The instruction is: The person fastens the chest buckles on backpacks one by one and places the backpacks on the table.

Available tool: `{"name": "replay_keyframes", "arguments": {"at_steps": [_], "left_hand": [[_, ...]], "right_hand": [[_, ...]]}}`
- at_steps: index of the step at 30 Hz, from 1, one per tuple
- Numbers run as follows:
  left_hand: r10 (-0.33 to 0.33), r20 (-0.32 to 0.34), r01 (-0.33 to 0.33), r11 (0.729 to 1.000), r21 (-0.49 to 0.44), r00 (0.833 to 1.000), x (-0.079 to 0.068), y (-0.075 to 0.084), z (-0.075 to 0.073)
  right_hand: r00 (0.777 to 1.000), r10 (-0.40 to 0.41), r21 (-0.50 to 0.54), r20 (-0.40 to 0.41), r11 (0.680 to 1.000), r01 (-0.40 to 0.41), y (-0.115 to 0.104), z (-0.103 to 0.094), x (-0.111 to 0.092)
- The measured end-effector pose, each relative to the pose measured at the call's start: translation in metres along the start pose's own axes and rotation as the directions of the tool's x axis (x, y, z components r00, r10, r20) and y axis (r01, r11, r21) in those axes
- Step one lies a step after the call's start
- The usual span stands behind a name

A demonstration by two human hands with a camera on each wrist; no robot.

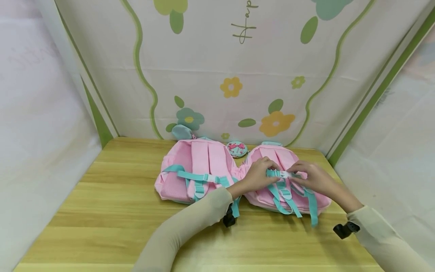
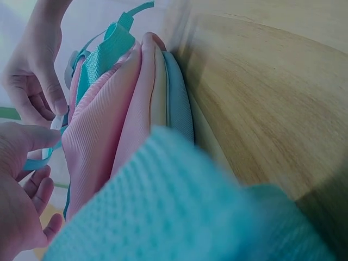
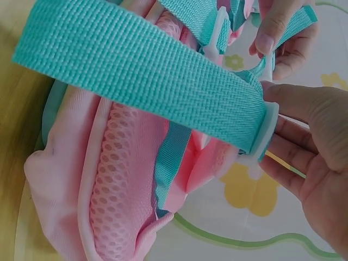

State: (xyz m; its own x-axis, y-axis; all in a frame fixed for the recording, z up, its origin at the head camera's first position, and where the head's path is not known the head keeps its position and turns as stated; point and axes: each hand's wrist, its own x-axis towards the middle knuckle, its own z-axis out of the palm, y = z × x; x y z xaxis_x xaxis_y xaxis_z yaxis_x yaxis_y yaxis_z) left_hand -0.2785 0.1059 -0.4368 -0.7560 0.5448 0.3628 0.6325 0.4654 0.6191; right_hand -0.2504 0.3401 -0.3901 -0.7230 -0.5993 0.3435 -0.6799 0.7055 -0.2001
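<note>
A pink backpack (image 1: 261,198) with teal straps lies on the right, its padded shoulder straps facing up. Over it, both hands hold a white plastic buckle (image 1: 284,174) on the teal chest strap. My left hand (image 1: 259,174) pinches the strap at the buckle's left end between thumb and fingers. From the other side my right hand (image 1: 314,178) grips the right end, and a loose strap tail (image 3: 141,70) hangs off there in the right wrist view. Fingers partly hide the buckle, so I cannot tell whether its halves are locked together.
Beside it on the left lies a second pink backpack (image 1: 175,189), its teal chest strap running across to a white buckle (image 1: 210,178). A round printed pouch (image 1: 237,149) and a grey-blue pouch (image 1: 181,132) sit behind. The wooden table (image 1: 102,211) meets a flower-printed cloth backdrop (image 1: 204,56).
</note>
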Motion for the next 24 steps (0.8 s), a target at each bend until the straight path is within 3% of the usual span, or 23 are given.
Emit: {"name": "replay_keyframes", "arguments": {"at_steps": [12,24], "left_hand": [[0.007,-0.01,-0.007,0.999,0.032,1.0,0.002,0.002,0.003],[-0.001,0.024,0.0,0.999,0.039,1.0,-0.001,0.004,0.004]], "right_hand": [[0.994,-0.096,-0.034,-0.053,0.995,0.094,0.0,0.003,-0.001],[0.986,-0.141,-0.055,-0.093,0.989,0.137,0.002,0.013,-0.007]]}}
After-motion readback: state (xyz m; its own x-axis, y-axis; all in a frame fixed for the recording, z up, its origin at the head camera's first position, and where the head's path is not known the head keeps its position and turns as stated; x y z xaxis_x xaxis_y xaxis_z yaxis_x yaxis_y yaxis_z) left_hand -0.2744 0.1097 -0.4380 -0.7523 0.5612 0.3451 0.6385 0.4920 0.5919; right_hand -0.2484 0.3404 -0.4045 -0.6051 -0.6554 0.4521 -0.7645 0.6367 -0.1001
